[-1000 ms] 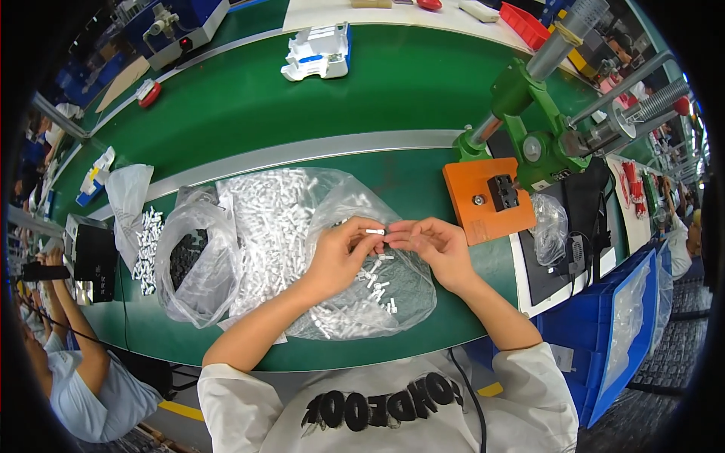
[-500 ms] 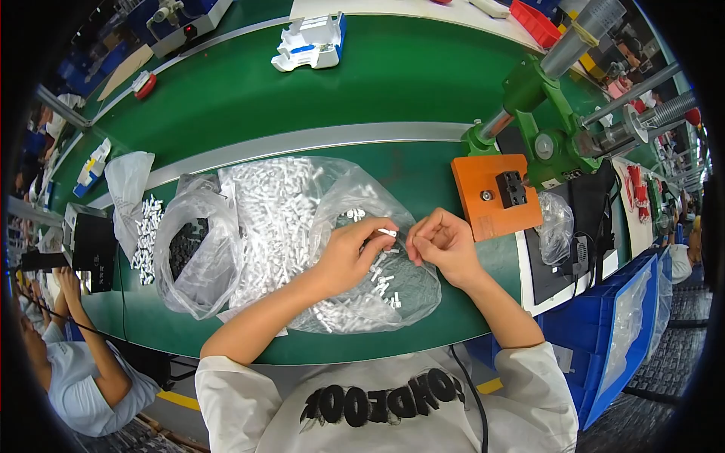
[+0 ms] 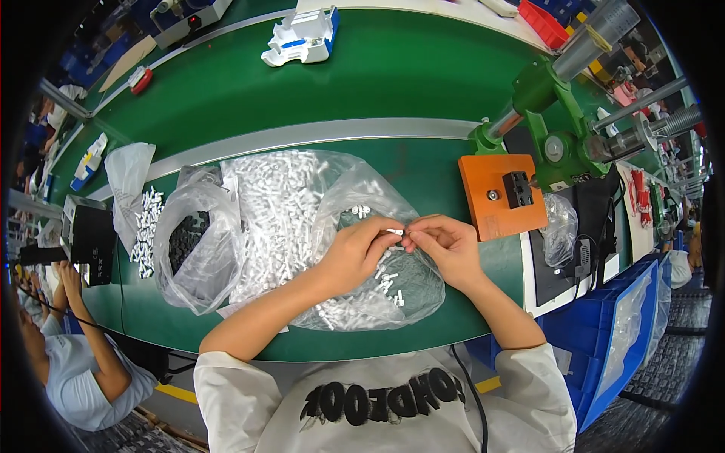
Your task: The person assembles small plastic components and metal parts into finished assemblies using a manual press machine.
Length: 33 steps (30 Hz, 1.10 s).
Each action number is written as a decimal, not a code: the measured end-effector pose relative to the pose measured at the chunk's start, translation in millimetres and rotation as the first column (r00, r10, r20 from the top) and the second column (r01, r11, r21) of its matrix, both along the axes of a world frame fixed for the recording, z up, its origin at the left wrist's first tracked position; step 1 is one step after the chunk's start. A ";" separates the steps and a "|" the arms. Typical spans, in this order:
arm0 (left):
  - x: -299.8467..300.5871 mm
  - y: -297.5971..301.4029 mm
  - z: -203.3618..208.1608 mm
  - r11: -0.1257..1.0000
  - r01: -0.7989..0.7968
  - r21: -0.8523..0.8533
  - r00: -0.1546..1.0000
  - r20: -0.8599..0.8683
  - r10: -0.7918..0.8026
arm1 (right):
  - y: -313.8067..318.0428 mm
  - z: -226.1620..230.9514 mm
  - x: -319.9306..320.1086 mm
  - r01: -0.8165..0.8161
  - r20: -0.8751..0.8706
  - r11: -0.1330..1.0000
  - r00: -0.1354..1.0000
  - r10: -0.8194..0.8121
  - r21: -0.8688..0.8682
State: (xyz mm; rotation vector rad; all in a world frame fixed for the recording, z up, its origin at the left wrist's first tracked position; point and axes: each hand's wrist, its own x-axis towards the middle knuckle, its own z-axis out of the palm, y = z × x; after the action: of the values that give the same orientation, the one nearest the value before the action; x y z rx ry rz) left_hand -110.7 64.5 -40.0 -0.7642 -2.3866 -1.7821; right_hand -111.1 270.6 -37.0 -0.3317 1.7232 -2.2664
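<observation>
My left hand (image 3: 353, 253) pinches a small white plastic part (image 3: 396, 232) between thumb and fingertips. My right hand (image 3: 447, 249) is closed, its thumb and forefinger pressed together against the end of that part. Whatever the right fingertips hold is too small to make out. Both hands are above the mouth of a clear plastic bag (image 3: 423, 298) lying on the green table. Many more white parts (image 3: 276, 219) fill the bag, and a few lie loose near its opening (image 3: 389, 283).
Left of it stands an open clear bag (image 3: 219, 279) of black parts, beside a pile of white parts (image 3: 147, 234). At right are a green hand press (image 3: 555, 143), an orange fixture plate (image 3: 483, 211) and a blue crate (image 3: 596, 340). A white-and-blue case (image 3: 302, 38) sits on the green belt.
My right hand has moved left, and its fingertips now meet the white part in my left hand. The white-and-blue case on the belt has shifted slightly left.
</observation>
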 end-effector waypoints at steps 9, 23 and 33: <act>1.7 0.3 -2.1 0.999 -0.032 0.040 0.999 0.008 0.032 | -2.4 0.1 4.0 0.015 -0.026 0.999 1.000 -0.016 -0.050; -1.1 -0.2 3.4 0.998 0.062 0.014 0.998 -0.016 -0.062 | -6.6 0.3 4.0 0.052 -0.074 0.998 0.996 -0.049 0.041; 3.1 -0.7 -7.3 0.998 0.038 -0.054 0.994 -0.099 -0.043 | -3.1 6.0 6.3 0.006 -0.089 0.994 0.996 0.003 0.105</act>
State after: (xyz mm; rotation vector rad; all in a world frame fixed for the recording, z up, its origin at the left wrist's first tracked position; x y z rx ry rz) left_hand -107.6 63.8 -47.3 -0.8923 -2.3782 -1.6590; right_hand -104.8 267.5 -31.0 -0.4140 1.8790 -2.1824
